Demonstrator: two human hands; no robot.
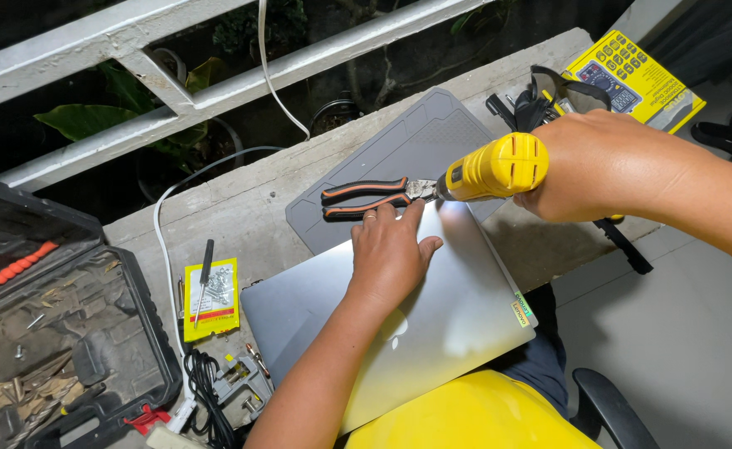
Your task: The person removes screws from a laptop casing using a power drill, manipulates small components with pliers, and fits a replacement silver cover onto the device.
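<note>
A closed silver laptop (457, 308) lies on a concrete ledge (241, 216), partly over my lap. My left hand (391, 254) rests flat on its lid near the far edge, fingers apart, holding nothing. My right hand (603, 166) grips a yellow power drill (495, 169), whose nose points left toward the jaws of the pliers (370, 197). The black and orange handled pliers lie on a grey work mat (420, 137), just beyond my left fingertips.
An open black tool case (58, 333) with bits stands at the left. A yellow packet of screws (214, 299) with a screwdriver (204, 278) on it, a black cable and plug (233, 378), a yellow box (636, 79) and a white railing (158, 79) surround the ledge.
</note>
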